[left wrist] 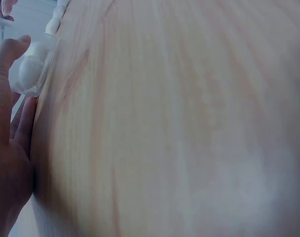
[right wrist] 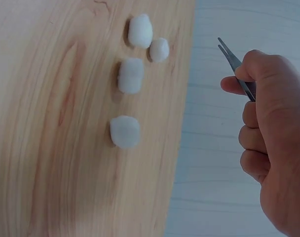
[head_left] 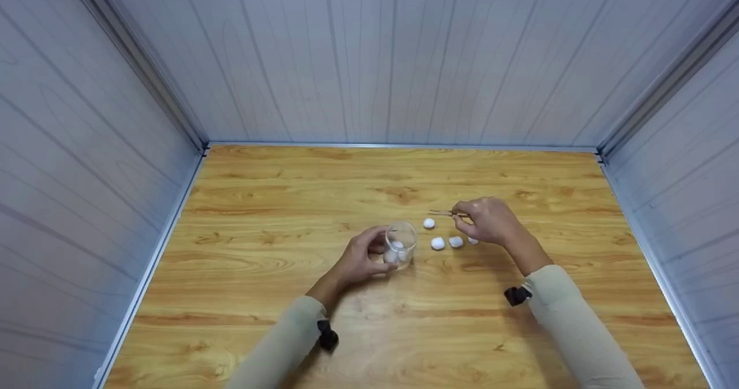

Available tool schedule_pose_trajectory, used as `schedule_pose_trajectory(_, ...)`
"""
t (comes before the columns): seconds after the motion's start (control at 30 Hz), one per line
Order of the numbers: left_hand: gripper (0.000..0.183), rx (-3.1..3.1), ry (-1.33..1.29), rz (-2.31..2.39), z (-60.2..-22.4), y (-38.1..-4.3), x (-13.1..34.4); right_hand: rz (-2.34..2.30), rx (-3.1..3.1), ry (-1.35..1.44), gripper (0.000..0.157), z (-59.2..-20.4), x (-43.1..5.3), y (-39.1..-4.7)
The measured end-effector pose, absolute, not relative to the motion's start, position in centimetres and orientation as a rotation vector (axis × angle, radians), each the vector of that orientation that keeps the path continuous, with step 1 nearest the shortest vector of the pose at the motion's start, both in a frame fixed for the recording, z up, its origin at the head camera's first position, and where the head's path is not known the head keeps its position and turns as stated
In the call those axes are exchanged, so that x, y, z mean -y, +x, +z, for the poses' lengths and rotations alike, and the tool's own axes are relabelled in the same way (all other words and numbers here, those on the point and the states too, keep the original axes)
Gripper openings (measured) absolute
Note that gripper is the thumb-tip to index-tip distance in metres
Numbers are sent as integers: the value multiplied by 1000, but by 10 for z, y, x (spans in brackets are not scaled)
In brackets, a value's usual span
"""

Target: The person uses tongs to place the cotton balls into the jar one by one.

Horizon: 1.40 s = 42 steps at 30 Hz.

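Observation:
My left hand grips a clear cup from its left side, thumb in front and fingers behind. White cotton balls lie inside the cup. To the right, my right hand pinches a pair of metal tweezers between thumb and index finger, the other fingers curled in. The tweezers' tips point left, slightly apart, with nothing between them. They are above a cotton ball on the table. More cotton balls lie in a loose row between the cup and my right hand, one partly hidden under the hand.
The wood-grain table meets pale panel walls at the back and both sides. A metal strip runs along the back edge. Small black devices sit at both wrists.

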<state>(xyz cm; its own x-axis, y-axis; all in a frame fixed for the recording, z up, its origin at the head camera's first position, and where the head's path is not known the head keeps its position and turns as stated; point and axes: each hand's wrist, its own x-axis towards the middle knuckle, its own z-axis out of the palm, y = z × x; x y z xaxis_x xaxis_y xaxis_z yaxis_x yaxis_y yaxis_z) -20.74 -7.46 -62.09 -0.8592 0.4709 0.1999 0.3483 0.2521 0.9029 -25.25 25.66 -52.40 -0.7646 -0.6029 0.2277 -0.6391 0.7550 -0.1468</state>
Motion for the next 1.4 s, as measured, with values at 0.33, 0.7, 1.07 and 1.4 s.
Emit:
schedule_pose_trajectory(0.33,73,-2394,771,1672,-622,-205,74,286,2847,976,20,-534,-255,-256)
schedule_pose_trajectory(0.7,74,-2395,757,1672,-621,-205,74,260,2898,977,21,-539,-254,-259)
schedule_pose_trajectory(1.07,74,-2390,771,1666,-622,-206,75,255,2959,971,19,-546,-251,-259)
schedule_pose_trajectory(1.4,75,-2379,765,1673,-622,-207,75,219,3013,927,20,-550,-247,-261)
